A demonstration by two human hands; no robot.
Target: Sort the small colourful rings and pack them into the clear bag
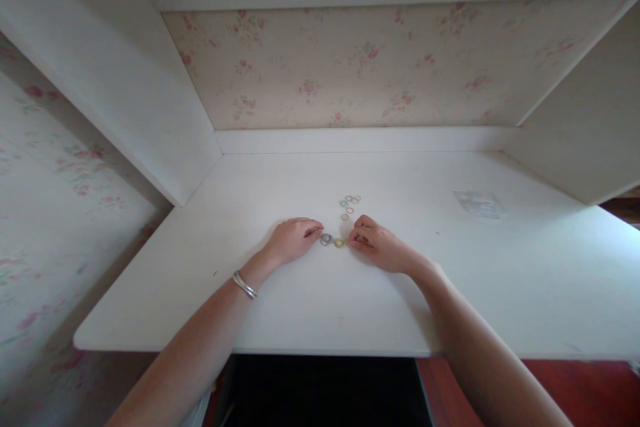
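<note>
My left hand [299,239], a silver bangle at its wrist, rests on the white desk with fingers pinched together. Its fingertips are at the edge of a small cluster of grey loops [327,239], which look like thin bands. Just right of that cluster lies a yellow loop [339,243]. My right hand [373,240] is closed beside the yellow loop, its fingertips low on the desk. What either hand pinches, if anything, is too small to make out. Beyond the hands lie a green loop [343,203], a red loop [349,211] and several other thin loops.
A clear plastic bag [481,205] lies on the right of the white desk [320,313]. White panels stand at both sides, with a low ledge [370,140] and flowered wallpaper [350,73] behind. Below the front edge is a black surface [325,390].
</note>
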